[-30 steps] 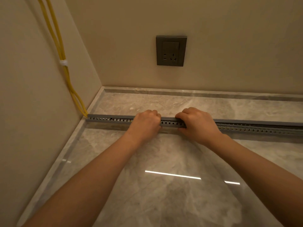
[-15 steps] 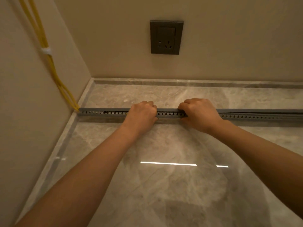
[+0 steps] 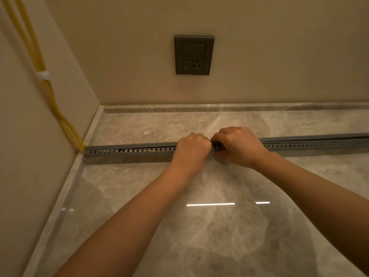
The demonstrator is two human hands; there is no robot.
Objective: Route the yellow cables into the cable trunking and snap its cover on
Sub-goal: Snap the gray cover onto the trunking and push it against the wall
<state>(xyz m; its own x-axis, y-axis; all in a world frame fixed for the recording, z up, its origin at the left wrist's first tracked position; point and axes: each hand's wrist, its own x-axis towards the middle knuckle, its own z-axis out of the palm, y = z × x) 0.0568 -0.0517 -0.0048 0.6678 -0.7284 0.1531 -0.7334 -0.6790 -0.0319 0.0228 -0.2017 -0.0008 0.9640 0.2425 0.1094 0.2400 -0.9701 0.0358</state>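
A grey slotted cable trunking (image 3: 131,151) lies across the marble floor from the left wall to the right edge. The yellow cables (image 3: 51,100) run down the left wall and enter its left end; yellow shows through a slot near the middle. My left hand (image 3: 191,149) is curled over the trunking's top. My right hand (image 3: 238,145) is curled over it right beside, knuckles almost touching. The cover (image 3: 311,136) lies along the top and sits slightly raised to the right of my hands.
A dark grey wall socket (image 3: 194,54) sits on the back wall above the skirting. A white clip (image 3: 43,75) binds the cables on the left wall. The glossy marble floor (image 3: 199,226) reflects ceiling lights in front of the trunking.
My two hands have come together on the trunking; the gap between them has closed. My left hand has shifted to the right along the cover.
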